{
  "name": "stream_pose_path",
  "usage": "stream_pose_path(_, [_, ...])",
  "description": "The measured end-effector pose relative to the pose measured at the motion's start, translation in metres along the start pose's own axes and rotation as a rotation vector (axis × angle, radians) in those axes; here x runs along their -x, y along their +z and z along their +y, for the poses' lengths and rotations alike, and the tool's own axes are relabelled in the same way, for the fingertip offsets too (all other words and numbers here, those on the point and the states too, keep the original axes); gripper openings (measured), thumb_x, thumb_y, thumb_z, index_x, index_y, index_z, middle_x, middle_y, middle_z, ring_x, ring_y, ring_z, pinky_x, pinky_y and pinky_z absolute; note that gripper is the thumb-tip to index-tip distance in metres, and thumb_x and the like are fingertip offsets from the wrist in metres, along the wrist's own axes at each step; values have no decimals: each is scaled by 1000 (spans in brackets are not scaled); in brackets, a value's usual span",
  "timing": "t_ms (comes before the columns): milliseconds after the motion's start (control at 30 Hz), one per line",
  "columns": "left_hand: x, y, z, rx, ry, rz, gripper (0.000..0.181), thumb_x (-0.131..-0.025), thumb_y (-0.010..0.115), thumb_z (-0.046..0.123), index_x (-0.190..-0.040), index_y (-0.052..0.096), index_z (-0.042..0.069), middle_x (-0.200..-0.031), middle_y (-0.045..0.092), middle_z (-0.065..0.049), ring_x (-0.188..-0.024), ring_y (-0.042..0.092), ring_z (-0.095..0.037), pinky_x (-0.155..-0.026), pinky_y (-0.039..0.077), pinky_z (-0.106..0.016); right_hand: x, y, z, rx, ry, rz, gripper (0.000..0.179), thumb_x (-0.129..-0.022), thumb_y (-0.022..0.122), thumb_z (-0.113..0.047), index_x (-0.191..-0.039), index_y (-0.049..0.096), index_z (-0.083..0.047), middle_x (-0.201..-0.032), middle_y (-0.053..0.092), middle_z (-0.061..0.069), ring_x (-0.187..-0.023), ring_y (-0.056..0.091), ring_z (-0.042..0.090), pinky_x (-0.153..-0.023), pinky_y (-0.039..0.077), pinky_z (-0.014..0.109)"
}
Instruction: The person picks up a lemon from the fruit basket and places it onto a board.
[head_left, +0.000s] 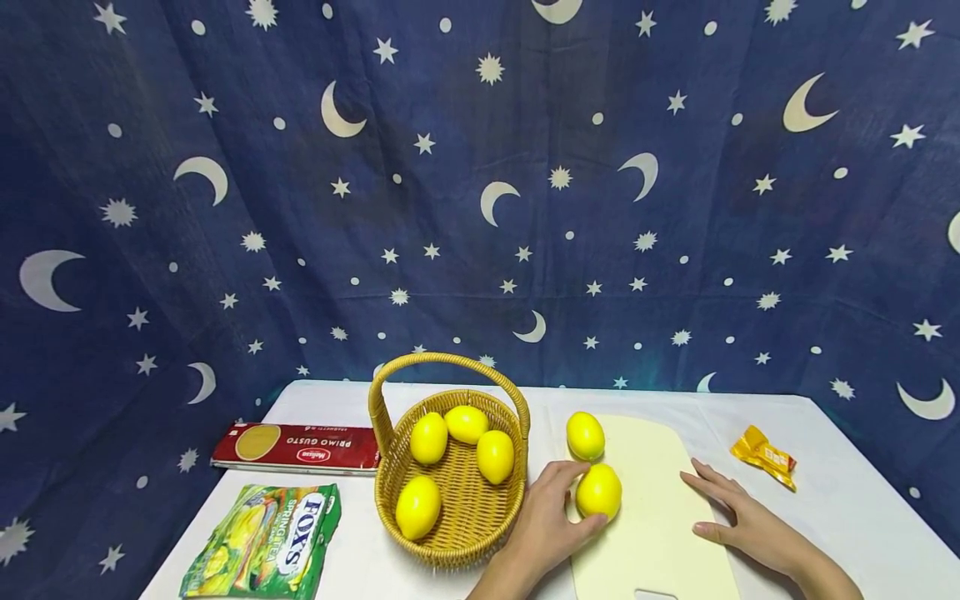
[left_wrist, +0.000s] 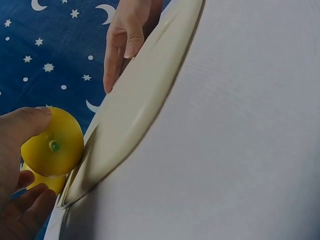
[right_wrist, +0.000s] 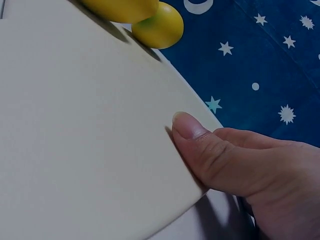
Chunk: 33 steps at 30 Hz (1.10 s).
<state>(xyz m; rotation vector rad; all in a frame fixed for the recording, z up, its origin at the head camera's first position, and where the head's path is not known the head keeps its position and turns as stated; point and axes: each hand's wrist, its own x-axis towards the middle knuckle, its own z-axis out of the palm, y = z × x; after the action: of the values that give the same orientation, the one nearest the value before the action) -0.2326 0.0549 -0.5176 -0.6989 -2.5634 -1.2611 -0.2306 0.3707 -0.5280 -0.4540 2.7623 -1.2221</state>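
Note:
A pale cream cutting board (head_left: 652, 533) lies on the white table, with two yellow lemons on its left side. My left hand (head_left: 546, 518) holds the nearer lemon (head_left: 599, 492) between thumb and fingers; in the left wrist view the thumb presses on that lemon (left_wrist: 52, 150). Just beyond it sits the farther lemon (head_left: 586, 436), touched by neither hand as far as I can see. At the board's right edge rests my right hand (head_left: 750, 521), its fingers nearly straight. In the right wrist view its thumb (right_wrist: 192, 132) lies over the board's border, the other fingers partly hidden.
Left of the board stands a wicker basket (head_left: 465, 508) with a tall handle and several lemons inside. A red spaghetti pack (head_left: 315, 446) and a green Fox's candy bag (head_left: 262, 542) lie farther left. An orange wrapped packet (head_left: 763, 457) is at right. A starry blue curtain (head_left: 480, 208) hangs behind.

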Motion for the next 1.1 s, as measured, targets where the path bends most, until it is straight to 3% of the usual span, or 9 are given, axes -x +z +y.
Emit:
stream_pose_path(233, [1, 3, 1, -19, 16, -18, 54, -77, 78, 33, -126, 58, 20, -115, 61, 6, -90, 56, -1, -77, 47, -11, 0, 0, -1, 2, 24, -1, 68, -80, 72, -22, -139, 44, -2, -150, 17, 35, -130, 4, 66, -97, -4, 78])
stream_pose_path(433, [2, 7, 4, -30, 12, -50, 49, -79, 76, 30, -124, 59, 22, -113, 61, 9, -92, 56, 3, -78, 47, -10, 1, 0, -2, 7, 25, 2, 68, -80, 72, -23, -139, 44, -2, -150, 17, 35, -130, 4, 66, -98, -4, 78])
stream_pose_path(767, [4, 10, 7, -7, 22, -40, 46, -78, 78, 26, -121, 60, 20, -107, 61, 10, -91, 54, 4, -78, 48, -11, 1, 0, -2, 10, 28, 5, 69, -80, 72, -23, -139, 44, -1, -149, 16, 36, -129, 3, 67, -98, -5, 78])
stream_pose_path(1100, [1, 9, 4, 6, -50, 32, 50, -75, 80, 21, -121, 60, 19, -108, 61, 8, -93, 57, 2, -78, 49, -11, 2, 0, -2, 8, 1, 12, 67, -80, 72, -22, -138, 45, -1, -149, 18, 36, -129, 4, 68, -97, -4, 78])
